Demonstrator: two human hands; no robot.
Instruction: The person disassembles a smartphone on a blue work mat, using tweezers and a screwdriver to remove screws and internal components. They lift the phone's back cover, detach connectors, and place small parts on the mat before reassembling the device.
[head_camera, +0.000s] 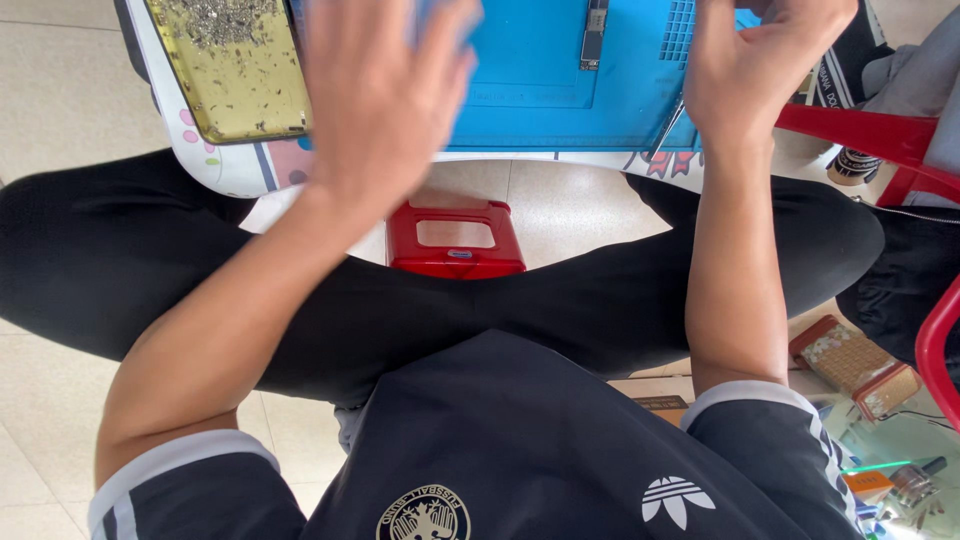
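Observation:
My left hand (378, 90) hovers flat, fingers spread and blurred, over the left part of a blue work mat (560, 90) on a low white table (230, 175). It holds nothing. My right hand (755, 65) is raised over the mat's right edge with fingers loosely curled and apart, nothing in it. A narrow dark circuit board (595, 35) lies on the mat between the hands. Thin metal tweezers (668, 128) rest at the mat's right edge, just below my right hand.
A yellowish tray (230, 75) speckled with dark bits sits at the table's left. A red stool (455, 240) shows between my knees. A red chair frame (880, 135) stands at right. Small boxes (850, 360) and wired parts (905, 480) lie on the floor at lower right.

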